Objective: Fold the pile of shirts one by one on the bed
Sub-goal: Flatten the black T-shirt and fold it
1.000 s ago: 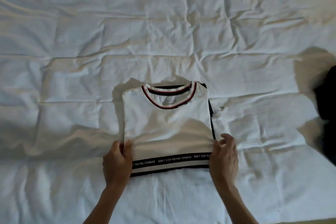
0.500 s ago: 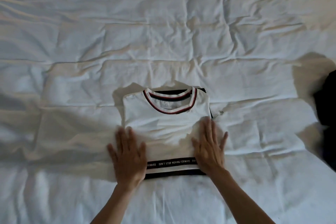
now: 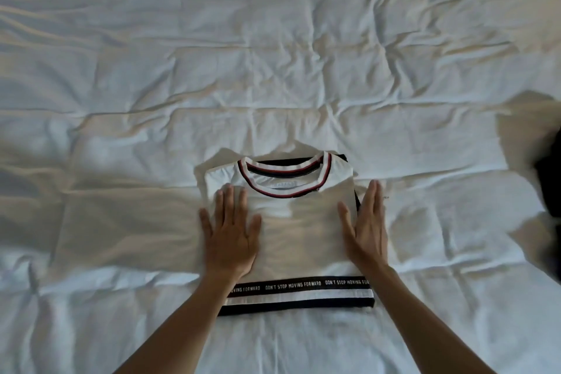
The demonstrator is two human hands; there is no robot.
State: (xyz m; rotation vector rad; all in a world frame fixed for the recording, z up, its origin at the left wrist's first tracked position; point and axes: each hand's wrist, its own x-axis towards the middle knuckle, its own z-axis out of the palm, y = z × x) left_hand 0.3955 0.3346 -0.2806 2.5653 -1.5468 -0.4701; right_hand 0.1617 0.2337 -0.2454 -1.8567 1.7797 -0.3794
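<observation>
A folded white shirt [image 3: 299, 234] lies on the bed in front of me, with a red and dark striped collar at its far end and a black lettered band at its near hem. My left hand [image 3: 229, 232] rests flat on the shirt's left side, fingers spread. My right hand [image 3: 365, 228] lies along the shirt's right edge, tilted on its side, fingers straight. Neither hand grips the cloth.
The white quilted bedcover [image 3: 273, 70] stretches wrinkled in every direction. A dark garment [image 3: 551, 179] lies at the right edge of view, partly cut off.
Both hands let go of the shirt's near corners, laid flat on it, and slid away from me up the cloth. The right hand has moved out to the right edge.
</observation>
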